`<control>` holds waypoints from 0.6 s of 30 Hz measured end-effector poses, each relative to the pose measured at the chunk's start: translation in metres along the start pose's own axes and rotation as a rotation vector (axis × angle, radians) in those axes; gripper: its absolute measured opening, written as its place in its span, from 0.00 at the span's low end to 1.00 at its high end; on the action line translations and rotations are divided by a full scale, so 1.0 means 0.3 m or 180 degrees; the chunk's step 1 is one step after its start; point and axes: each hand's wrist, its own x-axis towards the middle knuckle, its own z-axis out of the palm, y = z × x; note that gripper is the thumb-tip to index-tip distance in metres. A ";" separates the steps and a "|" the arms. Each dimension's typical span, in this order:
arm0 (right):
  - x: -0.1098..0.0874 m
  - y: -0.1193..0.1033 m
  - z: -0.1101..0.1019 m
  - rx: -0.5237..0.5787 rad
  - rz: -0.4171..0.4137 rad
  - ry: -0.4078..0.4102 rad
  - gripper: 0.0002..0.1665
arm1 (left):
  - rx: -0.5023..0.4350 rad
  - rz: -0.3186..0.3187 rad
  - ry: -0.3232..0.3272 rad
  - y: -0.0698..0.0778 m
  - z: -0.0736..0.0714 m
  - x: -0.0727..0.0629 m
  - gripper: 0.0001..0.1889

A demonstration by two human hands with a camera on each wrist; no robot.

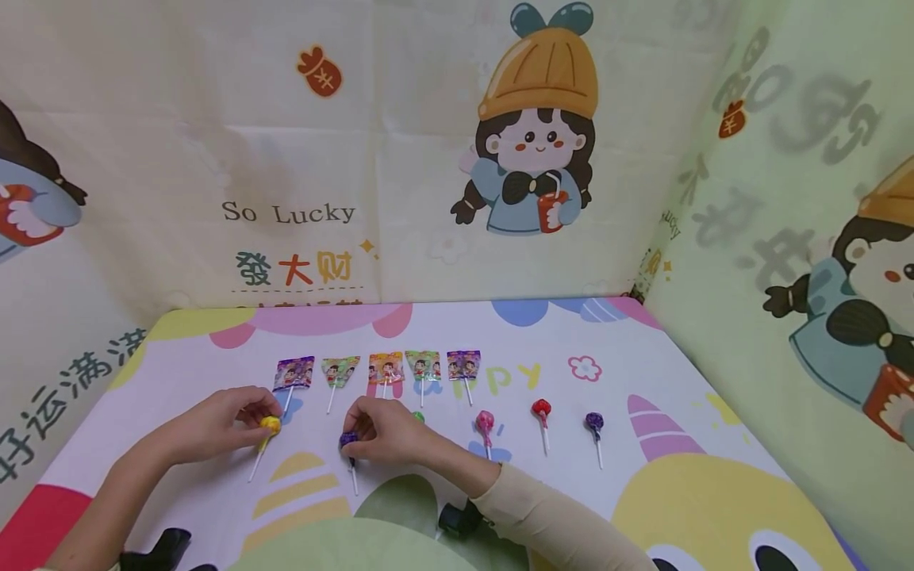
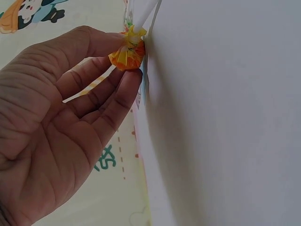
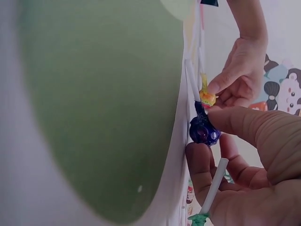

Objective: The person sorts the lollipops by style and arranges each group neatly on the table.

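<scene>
In the head view, my left hand (image 1: pixel 214 427) pinches a yellow lollipop (image 1: pixel 270 424) by its wrapped head, the white stick slanting down toward me. The left wrist view shows thumb and fingertips on its yellow-orange wrapper (image 2: pixel 128 54), close over the tabletop. To the right of it, my right hand (image 1: pixel 389 430) holds a dark purple lollipop (image 1: pixel 348 439) between thumb and fingers, stick pointing toward me. A green lollipop (image 1: pixel 418 416) is mostly hidden behind the right hand; its green wrapper (image 3: pixel 199 219) and stick show below the fingers in the right wrist view.
Behind the hands lies a row of lollipops in flat printed wrappers, from a purple one (image 1: pixel 293 372) to another purple one (image 1: pixel 464 365). To the right lie a pink lollipop (image 1: pixel 485 422), a red lollipop (image 1: pixel 541 408) and a purple lollipop (image 1: pixel 594 421). Printed cloth walls (image 1: pixel 414 159) stand behind the table.
</scene>
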 end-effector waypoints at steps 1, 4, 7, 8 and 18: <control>0.000 -0.001 0.000 0.0001 0.0002 -0.0002 0.12 | 0.0005 0.0001 0.0006 0.000 0.000 0.000 0.14; 0.002 -0.005 0.000 0.0016 0.0010 0.0002 0.12 | 0.0007 0.0002 0.0008 0.000 0.000 0.000 0.14; 0.007 -0.013 -0.001 0.0017 0.0014 0.0032 0.12 | -0.0005 -0.0018 0.0004 0.001 0.000 0.000 0.14; 0.010 -0.017 -0.001 0.0017 0.0009 0.0046 0.12 | -0.0006 -0.0033 0.0001 0.001 0.000 0.001 0.14; 0.064 -0.073 0.015 0.0091 -0.0075 0.0114 0.12 | -0.0020 -0.0008 -0.0003 -0.007 0.002 0.002 0.14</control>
